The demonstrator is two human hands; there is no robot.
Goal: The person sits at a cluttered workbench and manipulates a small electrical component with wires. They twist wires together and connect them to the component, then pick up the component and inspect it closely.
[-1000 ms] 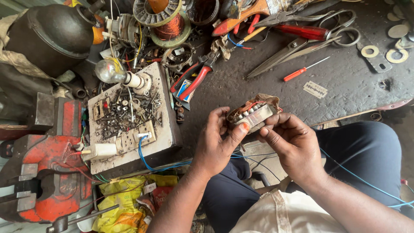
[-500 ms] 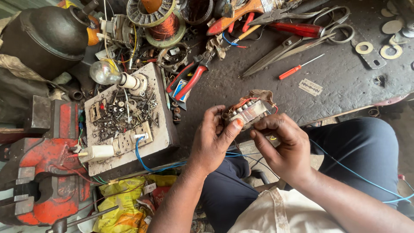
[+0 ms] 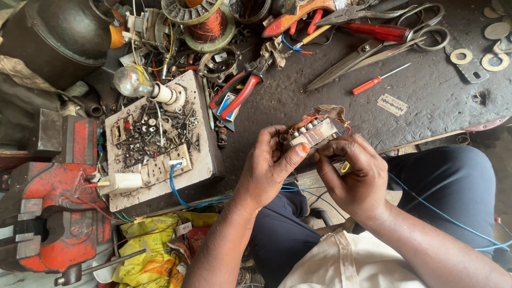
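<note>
the left hand [image 3: 266, 168] is closed around the near-left end of a small transformer [image 3: 314, 132], thumb pressed along its near face and fingers curled behind it. the right hand [image 3: 352, 170] is also curled shut, its fingertips pinching at the transformer's near-right edge, where a short yellow wire shows; what exactly it pinches cannot be made out. the transformer is held up in the air between both hands, just above the near edge of the table [image 3: 437, 101] and over the person's lap, with red wires and brown insulating paper at its far side. thin blue wires [image 3: 442, 213] trail from under the hands across the dark trousers.

to the left, a worn white test board [image 3: 160, 154] lies on the table, strewn with screws and small parts, with a clear light bulb [image 3: 130, 80] in a holder at its far end and a white plug [image 3: 120, 182] at its near end. left of the board stands a red bench vise [image 3: 48, 213], and yellow plastic bags [image 3: 154, 250] lie below it.

farther off, red-handled pliers [image 3: 240, 93] lie just beside the board. a small red screwdriver [image 3: 376, 81] and a razor blade [image 3: 392, 104] lie on the bare table beyond the hands. at the far edge are large scissors [image 3: 373, 53], a spool of copper wire [image 3: 200, 21] and a dark round vessel [image 3: 64, 32].
</note>
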